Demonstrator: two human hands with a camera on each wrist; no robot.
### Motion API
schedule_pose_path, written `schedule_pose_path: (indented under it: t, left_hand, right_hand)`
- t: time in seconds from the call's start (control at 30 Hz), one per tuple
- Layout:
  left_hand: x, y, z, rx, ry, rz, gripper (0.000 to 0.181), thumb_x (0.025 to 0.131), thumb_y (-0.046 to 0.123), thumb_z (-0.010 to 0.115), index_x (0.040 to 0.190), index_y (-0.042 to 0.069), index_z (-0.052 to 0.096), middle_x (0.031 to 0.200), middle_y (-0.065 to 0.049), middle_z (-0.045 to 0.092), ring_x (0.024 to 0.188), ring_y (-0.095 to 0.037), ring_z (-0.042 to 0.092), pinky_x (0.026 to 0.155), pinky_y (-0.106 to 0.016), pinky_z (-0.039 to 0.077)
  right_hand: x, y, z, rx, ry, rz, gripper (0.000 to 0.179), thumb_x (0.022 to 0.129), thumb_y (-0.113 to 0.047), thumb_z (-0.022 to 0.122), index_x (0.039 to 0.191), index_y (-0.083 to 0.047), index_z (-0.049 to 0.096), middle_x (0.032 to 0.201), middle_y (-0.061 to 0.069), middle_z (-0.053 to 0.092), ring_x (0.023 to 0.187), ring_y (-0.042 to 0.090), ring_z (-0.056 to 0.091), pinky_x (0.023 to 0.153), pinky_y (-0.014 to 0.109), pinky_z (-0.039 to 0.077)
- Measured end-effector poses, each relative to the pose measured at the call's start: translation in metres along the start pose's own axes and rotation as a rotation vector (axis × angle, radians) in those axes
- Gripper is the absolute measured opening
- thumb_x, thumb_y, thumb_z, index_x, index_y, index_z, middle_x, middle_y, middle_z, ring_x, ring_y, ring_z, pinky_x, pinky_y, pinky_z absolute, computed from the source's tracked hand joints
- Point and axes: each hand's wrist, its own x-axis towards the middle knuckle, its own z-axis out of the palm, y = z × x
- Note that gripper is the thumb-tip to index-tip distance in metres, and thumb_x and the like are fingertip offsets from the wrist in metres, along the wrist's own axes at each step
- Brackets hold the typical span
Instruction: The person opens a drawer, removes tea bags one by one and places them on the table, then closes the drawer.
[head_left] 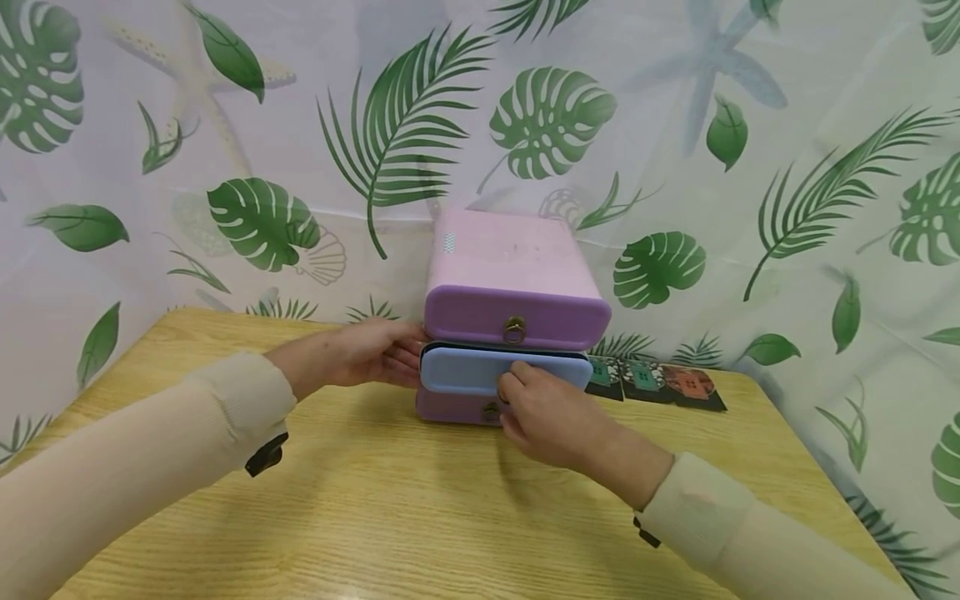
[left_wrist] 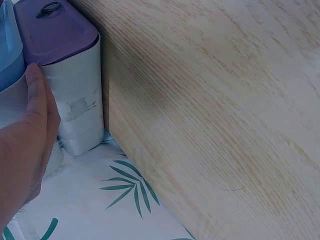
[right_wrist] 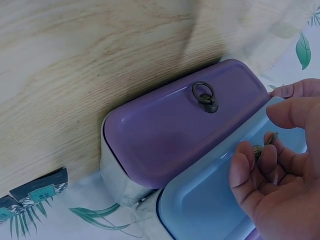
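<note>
A stack of small drawers stands at the back of the table, with a pink top (head_left: 510, 254), a purple upper front (head_left: 468, 317), a blue middle front (head_left: 461, 369) and a purple lower front (right_wrist: 165, 135). Along the blue front's upper edge runs a dark gap. My right hand (head_left: 551, 417) is at that blue drawer, its fingers curled round the brass ring pull (right_wrist: 271, 138), the thumb held apart in the right wrist view. With fingers extended, my left hand (head_left: 371, 350) rests against the stack's left side; its fingertips reach the blue drawer's edge in the left wrist view.
Several dark packets (head_left: 645, 379) with green or orange labels lie to the right of the stack, near the table's back edge. Behind hangs a leaf-print cloth (head_left: 405, 125). The wooden table (head_left: 360, 517) extends in front. Brass rings hang on both purple fronts.
</note>
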Motion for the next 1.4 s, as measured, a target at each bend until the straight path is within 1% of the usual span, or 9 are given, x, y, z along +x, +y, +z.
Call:
schedule_pose_path:
  t: [0.13,0.23,0.47,0.9,1.17,1.4]
  left_hand:
    - [0.001,0.000,0.001,-0.005,0.000,0.000,0.041,0.102,0.029,0.049,0.124,-0.006,0.055,0.100,-0.011,0.067,0.084,-0.019,0.071,0.096,-0.041,0.057]
    - [0.001,-0.001,0.001,-0.007,0.003,0.000,0.041,0.102,0.028,0.049,0.123,-0.006,0.055,0.097,-0.010,0.068,0.083,-0.019,0.072,0.096,-0.042,0.057]
    - [0.000,-0.001,0.001,-0.002,0.009,0.001,0.044,0.101,0.029,0.051,0.124,-0.008,0.054,0.095,-0.010,0.069,0.082,-0.018,0.072,0.097,-0.043,0.056]
    - [0.000,-0.002,0.001,0.010,0.008,0.005,0.045,0.102,0.030,0.050,0.125,-0.009,0.053,0.095,-0.010,0.069,0.080,-0.017,0.072,0.093,-0.040,0.058]
    - [0.000,-0.001,0.001,0.008,0.009,0.002,0.044,0.102,0.029,0.050,0.123,-0.009,0.054,0.093,-0.009,0.070,0.079,-0.017,0.072,0.093,-0.040,0.058]
    - [-0.001,-0.001,0.001,0.015,0.006,0.003,0.046,0.102,0.029,0.049,0.126,-0.011,0.053,0.093,-0.009,0.070,0.080,-0.016,0.072,0.092,-0.039,0.059]
  right_hand:
    - [-0.001,-0.001,-0.001,0.004,-0.019,0.002,0.014,0.091,-0.015,0.068,0.093,-0.006,0.058,0.086,0.004,0.053,0.073,0.014,0.050,0.068,0.031,0.051]
    - [-0.002,-0.001,-0.001,-0.003,-0.016,-0.003,0.014,0.091,-0.015,0.068,0.092,-0.007,0.057,0.086,0.004,0.053,0.073,0.014,0.050,0.067,0.031,0.050]
    - [-0.003,-0.002,-0.002,-0.001,-0.010,-0.005,0.014,0.091,-0.016,0.067,0.091,-0.008,0.056,0.086,0.003,0.052,0.072,0.013,0.049,0.066,0.029,0.050]
    - [-0.007,-0.006,-0.006,-0.014,-0.004,-0.022,0.015,0.090,-0.017,0.068,0.091,-0.008,0.056,0.083,0.001,0.049,0.070,0.012,0.047,0.063,0.028,0.049]
    - [-0.009,-0.008,-0.006,-0.026,0.002,-0.026,0.016,0.090,-0.018,0.069,0.091,-0.008,0.057,0.083,0.001,0.050,0.071,0.012,0.049,0.065,0.028,0.050]
    - [-0.010,-0.010,-0.007,-0.023,-0.019,-0.016,0.018,0.090,-0.020,0.069,0.090,-0.009,0.055,0.083,0.001,0.049,0.072,0.013,0.049,0.066,0.028,0.051]
